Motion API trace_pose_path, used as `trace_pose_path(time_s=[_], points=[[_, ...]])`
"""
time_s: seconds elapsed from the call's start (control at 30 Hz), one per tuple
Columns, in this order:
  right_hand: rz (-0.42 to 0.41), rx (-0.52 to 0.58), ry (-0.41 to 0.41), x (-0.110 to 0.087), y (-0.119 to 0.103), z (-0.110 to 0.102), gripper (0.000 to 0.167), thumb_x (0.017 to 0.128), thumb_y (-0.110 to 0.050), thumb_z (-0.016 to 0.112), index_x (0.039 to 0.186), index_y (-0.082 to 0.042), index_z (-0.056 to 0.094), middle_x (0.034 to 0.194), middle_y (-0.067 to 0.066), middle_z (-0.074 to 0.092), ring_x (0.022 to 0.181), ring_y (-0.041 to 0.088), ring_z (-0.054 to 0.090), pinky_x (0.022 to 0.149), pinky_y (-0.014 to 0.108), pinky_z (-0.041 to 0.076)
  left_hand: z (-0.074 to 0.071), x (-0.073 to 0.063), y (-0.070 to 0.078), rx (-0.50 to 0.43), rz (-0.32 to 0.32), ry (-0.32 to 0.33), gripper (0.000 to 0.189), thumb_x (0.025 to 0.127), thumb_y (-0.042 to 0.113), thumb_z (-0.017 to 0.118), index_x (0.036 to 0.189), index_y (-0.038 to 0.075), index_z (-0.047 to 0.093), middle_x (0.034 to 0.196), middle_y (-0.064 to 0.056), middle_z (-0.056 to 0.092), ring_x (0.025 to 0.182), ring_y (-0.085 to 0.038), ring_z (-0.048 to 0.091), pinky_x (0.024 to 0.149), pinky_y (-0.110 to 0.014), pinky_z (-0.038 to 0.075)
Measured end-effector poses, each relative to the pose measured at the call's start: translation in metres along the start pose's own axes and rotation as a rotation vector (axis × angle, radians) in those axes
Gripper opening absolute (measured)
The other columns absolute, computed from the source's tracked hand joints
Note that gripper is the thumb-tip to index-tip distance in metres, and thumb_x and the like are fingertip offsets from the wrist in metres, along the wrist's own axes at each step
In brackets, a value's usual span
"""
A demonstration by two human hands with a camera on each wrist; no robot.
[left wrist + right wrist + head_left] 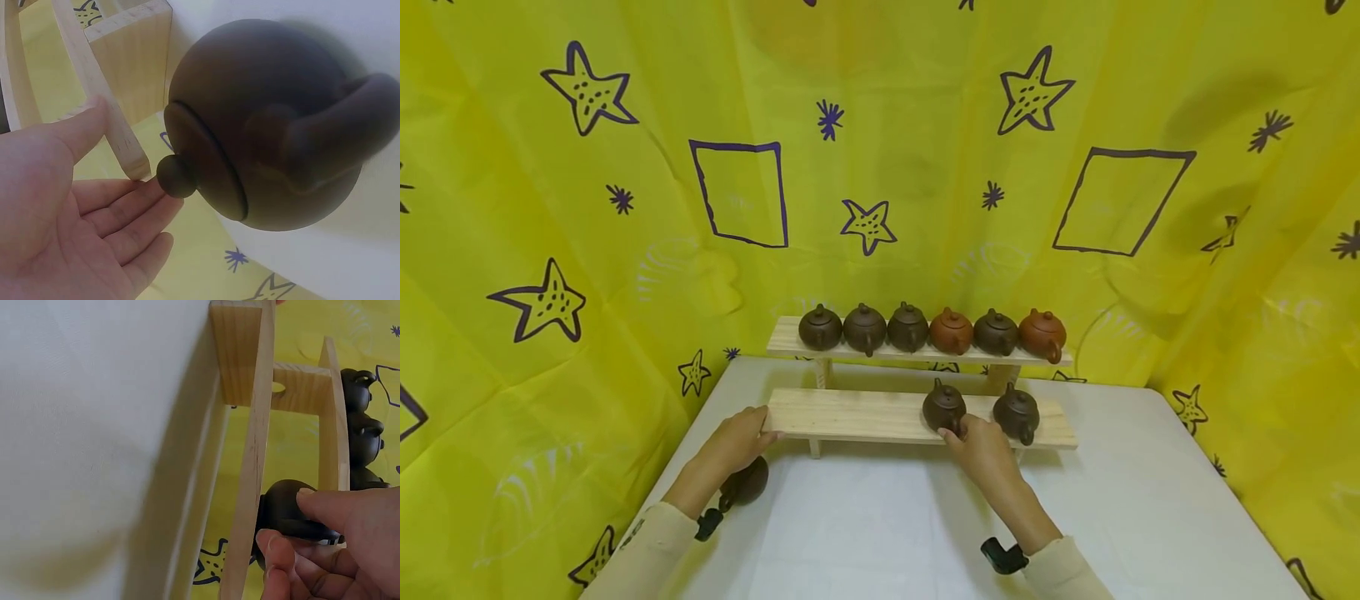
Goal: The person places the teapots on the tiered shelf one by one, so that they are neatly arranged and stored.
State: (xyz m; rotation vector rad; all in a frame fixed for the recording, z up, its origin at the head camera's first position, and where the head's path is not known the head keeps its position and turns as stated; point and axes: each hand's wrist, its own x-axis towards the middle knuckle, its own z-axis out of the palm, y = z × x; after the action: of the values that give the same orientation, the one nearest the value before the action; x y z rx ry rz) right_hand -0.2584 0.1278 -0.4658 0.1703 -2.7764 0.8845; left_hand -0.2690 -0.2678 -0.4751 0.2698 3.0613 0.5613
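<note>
My left hand [733,437] holds the left front corner of the lower wooden shelf [842,408], thumb at its front edge and fingers at its end. Just below that hand, a dark brown teapot [269,81] stands on the table, partly covered by my forearm in the head view. With my right hand [985,450] I pinch the rear part of another dark teapot [943,405] on the lower shelf; its spout points to the back. To the right stands one more dark teapot [1017,412]. My fingers hide part of the pinched teapot's handle.
Behind, the upper wooden shelf [782,337] bears a row of several teapots, dark brown ones and reddish ones such as the red-brown teapot [951,331]. A white cloth [850,533] covers the table. Yellow patterned curtain [910,100] surrounds the back and sides.
</note>
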Motion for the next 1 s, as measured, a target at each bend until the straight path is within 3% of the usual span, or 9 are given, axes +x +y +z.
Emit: trace_pose_path(time_s=[0.37,0.5,0.6,0.77,1.0], points=[[-0.044,-0.004,-0.014,-0.006,0.003,0.006,0.038,0.097,-0.020,0.077,0.069,-0.010,0.053,0.060,-0.001,0.049,0.055,0.015,0.045,0.052,0.030,0.036,-0.001,0.001,-0.001,-0.001,-0.008,-0.005,0.056,0.104,0.023,0.068,0.142,-0.014,0.051,0.132,-0.033,0.063,0.121,-0.046,0.064,0.103,-0.058,0.050],[-0.016,0.018,-0.066,-0.011,0.003,0.006,0.044,0.096,-0.021,0.078,0.064,-0.012,0.049,0.058,-0.004,0.042,0.054,0.013,0.041,0.052,0.029,0.033,0.000,0.000,-0.001,0.005,-0.001,-0.002,0.056,0.104,0.023,0.069,0.141,-0.015,0.052,0.130,-0.033,0.063,0.119,-0.046,0.065,0.101,-0.058,0.051],[0.003,0.020,-0.148,-0.016,0.004,0.010,0.054,0.095,-0.024,0.079,0.057,-0.014,0.043,0.055,-0.006,0.034,0.053,0.012,0.034,0.052,0.027,0.029,-0.001,0.001,0.000,0.010,0.001,-0.001,0.056,0.104,0.023,0.069,0.140,-0.015,0.052,0.129,-0.033,0.064,0.118,-0.046,0.065,0.101,-0.058,0.051],[-0.029,0.019,-0.272,-0.026,-0.001,0.028,0.053,0.093,-0.029,0.081,0.055,-0.013,0.048,0.057,-0.005,0.040,0.055,0.012,0.038,0.053,0.027,0.033,-0.005,0.003,0.002,0.019,0.005,-0.003,0.047,0.102,0.023,0.071,0.132,-0.013,0.059,0.122,-0.029,0.068,0.111,-0.042,0.067,0.098,-0.056,0.053],[-0.138,0.055,-0.335,-0.038,-0.033,0.073,0.040,0.094,-0.034,0.080,0.068,-0.012,0.060,0.066,-0.004,0.054,0.062,0.012,0.046,0.058,0.030,0.041,-0.010,0.006,0.004,0.020,-0.001,-0.031,0.040,0.101,0.024,0.073,0.121,-0.009,0.063,0.116,-0.024,0.071,0.108,-0.040,0.069,0.097,-0.056,0.053]])
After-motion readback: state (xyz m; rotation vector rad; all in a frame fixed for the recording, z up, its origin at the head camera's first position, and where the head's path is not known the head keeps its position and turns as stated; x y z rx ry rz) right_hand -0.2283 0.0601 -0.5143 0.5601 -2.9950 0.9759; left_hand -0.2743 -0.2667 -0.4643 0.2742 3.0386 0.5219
